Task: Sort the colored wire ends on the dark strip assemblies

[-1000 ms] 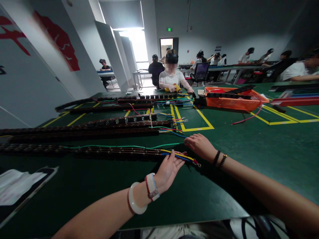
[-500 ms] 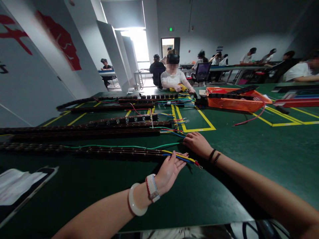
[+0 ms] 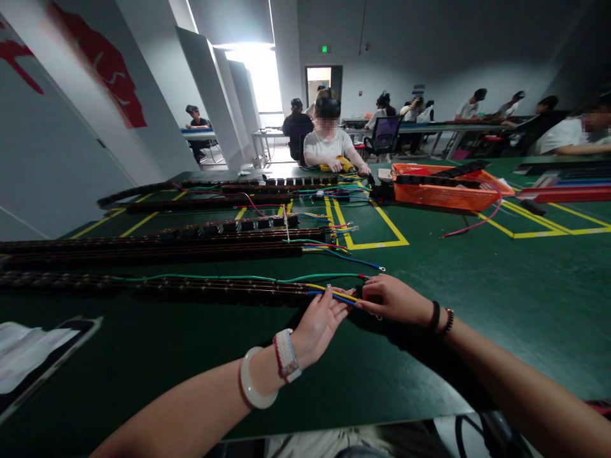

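Observation:
My left hand [image 3: 321, 323] rests with its fingers laid over the end of the nearest black cable chain [image 3: 191, 291], where a yellow and blue wire bundle [image 3: 334, 294] comes out. My right hand [image 3: 392, 299] is closed in a pinch on the far ends of those wires, fingertips almost meeting the left hand's. A green wire [image 3: 238, 278] runs along the top of that chain toward my right hand. Another blue wire [image 3: 353, 259] lies loose on the green table [image 3: 477, 286] just beyond.
Several more long black cable chains [image 3: 167, 245] lie in rows to the left and behind. An orange tray [image 3: 443, 191] with chain pieces stands at the back right. A person sits across the table; others work at far tables. A paper sheet on a dark board [image 3: 28, 359] lies near left.
My right hand came back from the green wire's end to the yellow and blue bundle and pinched it. The left hand stayed on the chain end. The view tilted slightly.

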{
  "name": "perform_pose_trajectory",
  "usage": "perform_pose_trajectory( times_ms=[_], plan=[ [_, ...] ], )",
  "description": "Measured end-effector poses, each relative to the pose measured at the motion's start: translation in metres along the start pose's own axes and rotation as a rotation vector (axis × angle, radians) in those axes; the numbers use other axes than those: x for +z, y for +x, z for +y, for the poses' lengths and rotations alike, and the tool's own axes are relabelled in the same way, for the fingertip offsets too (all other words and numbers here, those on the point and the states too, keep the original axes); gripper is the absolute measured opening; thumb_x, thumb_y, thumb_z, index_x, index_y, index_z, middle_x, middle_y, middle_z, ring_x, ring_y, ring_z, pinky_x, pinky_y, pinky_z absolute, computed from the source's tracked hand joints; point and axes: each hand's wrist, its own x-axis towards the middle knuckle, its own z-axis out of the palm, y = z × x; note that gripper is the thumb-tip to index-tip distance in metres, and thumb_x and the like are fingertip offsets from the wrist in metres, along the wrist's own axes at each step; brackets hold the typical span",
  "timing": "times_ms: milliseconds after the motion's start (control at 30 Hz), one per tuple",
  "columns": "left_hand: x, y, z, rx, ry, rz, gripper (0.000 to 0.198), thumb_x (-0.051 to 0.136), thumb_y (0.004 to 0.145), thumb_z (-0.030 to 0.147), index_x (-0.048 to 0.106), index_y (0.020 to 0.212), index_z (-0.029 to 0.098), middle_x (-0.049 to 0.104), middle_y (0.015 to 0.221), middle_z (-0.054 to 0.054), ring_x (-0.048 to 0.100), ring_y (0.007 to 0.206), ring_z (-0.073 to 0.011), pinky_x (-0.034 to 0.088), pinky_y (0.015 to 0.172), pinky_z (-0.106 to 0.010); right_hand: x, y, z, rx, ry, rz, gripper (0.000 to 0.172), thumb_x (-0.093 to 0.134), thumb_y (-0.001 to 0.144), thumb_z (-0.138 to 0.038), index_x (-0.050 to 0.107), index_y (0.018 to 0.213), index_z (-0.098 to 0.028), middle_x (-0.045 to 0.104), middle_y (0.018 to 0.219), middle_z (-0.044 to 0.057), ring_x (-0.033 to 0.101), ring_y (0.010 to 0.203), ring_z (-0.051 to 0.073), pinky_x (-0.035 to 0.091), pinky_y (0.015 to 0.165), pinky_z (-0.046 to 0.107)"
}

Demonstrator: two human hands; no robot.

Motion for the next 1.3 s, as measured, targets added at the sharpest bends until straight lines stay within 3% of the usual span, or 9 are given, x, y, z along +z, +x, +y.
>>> perform_pose_trajectory(
  times_ms=[200, 400, 667, 933, 1100, 1300],
  plan=[
    [-0.003, 0.003, -0.003, 0.006, 0.015, -0.001, 0.022, 0.043, 0.091, 0.03, 0.058, 0.086, 0.016, 0.066, 0.106, -0.013, 0.06, 0.106, -0.0218, 0.039, 0.102, -0.041, -0.001, 0.002, 0.0, 0.103, 0.035, -0.094, 0.037, 0.041, 0.092, -0.037, 0.061, 0.07, -0.016, 0.063, 0.068, 0.003, 0.051, 0.057, 0.009, 0.033, 0.054, 0.021],
    [-0.004, 0.005, -0.004, 0.034, 0.027, -0.044, 0.02, 0.043, 0.092, 0.026, 0.056, 0.098, 0.012, 0.063, 0.112, -0.016, 0.061, 0.104, -0.0216, 0.038, 0.102, -0.044, -0.005, 0.003, -0.001, 0.171, -0.254, 0.028, 0.035, 0.045, 0.091, -0.036, 0.063, 0.068, -0.017, 0.065, 0.069, 0.004, 0.056, 0.063, 0.012, 0.033, 0.058, 0.022],
    [-0.006, 0.004, -0.005, 0.049, 0.027, -0.076, 0.019, 0.044, 0.091, 0.021, 0.059, 0.091, 0.011, 0.065, 0.107, -0.015, 0.06, 0.106, -0.0212, 0.038, 0.102, -0.041, -0.006, 0.005, 0.0, 0.154, -0.442, 0.207, 0.036, 0.041, 0.093, -0.037, 0.064, 0.073, -0.018, 0.065, 0.074, 0.006, 0.058, 0.071, 0.015, 0.034, 0.061, 0.025],
    [-0.007, 0.003, -0.005, 0.037, 0.086, -0.07, 0.024, 0.048, 0.089, 0.03, 0.061, 0.089, 0.01, 0.066, 0.103, -0.017, 0.062, 0.1, -0.0238, 0.039, 0.099, -0.044, 0.014, 0.017, 0.011, 0.31, -0.398, 0.093, 0.04, 0.038, 0.093, -0.043, 0.064, 0.074, -0.019, 0.067, 0.074, 0.005, 0.06, 0.066, 0.015, 0.032, 0.056, 0.024],
    [-0.007, 0.004, -0.004, 0.027, 0.09, -0.079, 0.024, 0.045, 0.091, 0.027, 0.06, 0.087, 0.009, 0.067, 0.102, -0.017, 0.063, 0.099, -0.023, 0.041, 0.098, -0.042, 0.015, 0.028, 0.015, 0.363, -0.437, 0.119, 0.043, 0.035, 0.093, -0.044, 0.065, 0.075, -0.019, 0.068, 0.076, 0.005, 0.061, 0.069, 0.017, 0.031, 0.055, 0.024],
    [-0.01, 0.007, -0.002, 0.0, 0.079, -0.116, 0.027, 0.046, 0.09, 0.029, 0.062, 0.097, 0.009, 0.061, 0.116, -0.019, 0.06, 0.105, -0.0234, 0.04, 0.1, -0.041, 0.014, 0.032, 0.019, 0.409, -0.453, 0.133, 0.044, 0.035, 0.093, -0.045, 0.065, 0.076, -0.018, 0.068, 0.077, 0.008, 0.061, 0.074, 0.017, 0.033, 0.058, 0.024]
  ],
)
